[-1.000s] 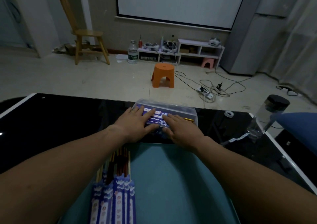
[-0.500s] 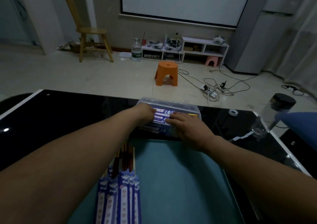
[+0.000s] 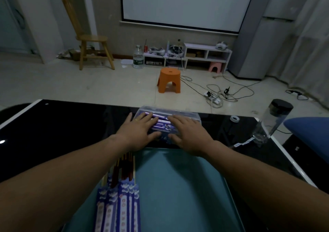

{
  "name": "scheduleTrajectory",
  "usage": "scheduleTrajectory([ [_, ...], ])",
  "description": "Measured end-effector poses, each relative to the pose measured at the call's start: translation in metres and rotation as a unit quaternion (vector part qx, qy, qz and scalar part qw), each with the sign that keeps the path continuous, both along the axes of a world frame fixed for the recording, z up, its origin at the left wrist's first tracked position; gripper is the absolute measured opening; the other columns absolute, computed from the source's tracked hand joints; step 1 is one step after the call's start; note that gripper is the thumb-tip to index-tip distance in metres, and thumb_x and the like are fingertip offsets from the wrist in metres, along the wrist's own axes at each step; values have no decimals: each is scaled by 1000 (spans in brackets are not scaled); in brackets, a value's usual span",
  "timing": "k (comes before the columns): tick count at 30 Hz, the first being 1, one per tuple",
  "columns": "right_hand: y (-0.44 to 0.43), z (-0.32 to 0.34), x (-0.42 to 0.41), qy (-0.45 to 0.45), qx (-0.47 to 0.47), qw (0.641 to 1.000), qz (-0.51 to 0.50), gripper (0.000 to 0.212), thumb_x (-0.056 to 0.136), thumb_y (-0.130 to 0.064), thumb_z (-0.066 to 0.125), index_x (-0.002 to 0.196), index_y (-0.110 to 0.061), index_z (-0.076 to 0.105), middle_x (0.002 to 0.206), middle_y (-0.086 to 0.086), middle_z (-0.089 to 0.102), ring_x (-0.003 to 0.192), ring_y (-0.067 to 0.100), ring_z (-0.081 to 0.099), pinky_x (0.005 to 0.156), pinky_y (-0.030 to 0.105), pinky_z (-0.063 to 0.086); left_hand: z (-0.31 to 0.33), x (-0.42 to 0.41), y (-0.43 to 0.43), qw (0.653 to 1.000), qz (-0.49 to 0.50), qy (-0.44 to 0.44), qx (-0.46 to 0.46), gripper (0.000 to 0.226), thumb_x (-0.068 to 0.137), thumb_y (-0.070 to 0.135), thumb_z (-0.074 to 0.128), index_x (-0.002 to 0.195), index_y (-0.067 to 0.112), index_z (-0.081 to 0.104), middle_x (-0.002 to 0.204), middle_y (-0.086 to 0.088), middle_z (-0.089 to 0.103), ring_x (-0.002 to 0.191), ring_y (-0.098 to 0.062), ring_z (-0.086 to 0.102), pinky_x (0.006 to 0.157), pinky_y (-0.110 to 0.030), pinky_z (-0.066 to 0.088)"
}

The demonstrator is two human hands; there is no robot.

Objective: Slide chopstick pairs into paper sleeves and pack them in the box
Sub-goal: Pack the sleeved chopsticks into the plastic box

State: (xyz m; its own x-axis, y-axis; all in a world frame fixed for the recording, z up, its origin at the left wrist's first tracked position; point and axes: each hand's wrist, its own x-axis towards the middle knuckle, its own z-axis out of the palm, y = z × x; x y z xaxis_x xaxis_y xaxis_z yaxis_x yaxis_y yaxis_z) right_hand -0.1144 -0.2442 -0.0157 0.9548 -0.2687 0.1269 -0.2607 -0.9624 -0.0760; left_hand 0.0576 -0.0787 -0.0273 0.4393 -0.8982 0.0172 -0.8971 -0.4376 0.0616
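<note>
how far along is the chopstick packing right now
Done: several sleeved pairs lie in the clear box. In hand: the left hand and right hand rest flat on them, fingers straight. Left: a bundle of sleeved chopsticks on the teal mat, not yet packed.

Wall: white projection screen [image 3: 185, 4]
Floor: pale tiles [image 3: 71, 84], cables [image 3: 214, 98], orange stool [image 3: 169, 79]
Left: wooden chair [image 3: 89, 37]
Right: grey curtain [image 3: 306, 45]
Light: dim
</note>
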Motion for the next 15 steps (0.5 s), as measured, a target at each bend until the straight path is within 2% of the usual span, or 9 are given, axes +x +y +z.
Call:
scheduleTrajectory([
  [5, 5, -14, 6, 34, 25, 998, -46, 71, 102, -61, 45, 162, -26, 28, 169, 0, 28, 155, 19, 25, 126, 46, 22, 2, 5, -6, 1000, -10, 0, 28, 76, 100, 73, 31, 164, 37, 11, 173, 4, 10, 159, -18, 7, 126, -55, 0],
  [7, 9, -14, 7, -10, 43, 997, -57, 71, 100, -61, 47, 160, -26, 31, 167, 0, 33, 152, 20, 31, 125, 48, 25, 3, 4, -2, 1000, -11, -4, 5, 78, 99, 73, 32, 164, 37, 9, 174, 4, 8, 160, -18, 3, 126, -57, -2],
  [9, 17, -9, 6, -73, 59, 993, -66, 67, 99, -58, 51, 155, -24, 40, 159, 0, 46, 144, 21, 43, 121, 47, 34, 9, -2, 6, 998, -10, 5, -63, 79, 100, 70, 37, 165, 34, 11, 173, 5, 10, 160, -16, 4, 127, -55, 1],
  [11, 35, -1, 1, -152, 41, 985, -67, 52, 97, -49, 57, 141, -21, 55, 139, 3, 61, 126, 23, 57, 107, 43, 46, 14, -13, 19, 987, 14, 42, -156, 75, 100, 62, 44, 163, 26, 26, 170, 4, 23, 158, -16, 17, 128, -52, 14],
  [12, 49, 2, -4, -189, 25, 979, -68, 42, 96, -45, 59, 130, -20, 61, 127, 4, 65, 114, 24, 60, 97, 42, 50, 16, -19, 31, 976, 39, 72, -200, 71, 98, 59, 46, 158, 22, 39, 165, 0, 36, 153, -19, 31, 125, -50, 25],
  [14, 81, 2, -17, -206, 39, 973, -94, 21, 96, -40, 60, 104, -21, 62, 106, 4, 65, 97, 26, 60, 77, 39, 47, 14, -29, 63, 953, 104, 127, -255, 54, 93, 52, 49, 135, 19, 62, 136, -6, 62, 128, -27, 57, 107, -45, 47],
  [15, 99, -1, -23, -167, 92, 974, -124, 20, 97, -40, 58, 96, -21, 60, 101, 4, 65, 93, 28, 61, 72, 37, 44, 12, -34, 83, 942, 143, 150, -264, 40, 94, 46, 54, 121, 19, 66, 121, -8, 66, 114, -29, 63, 98, -44, 51],
])
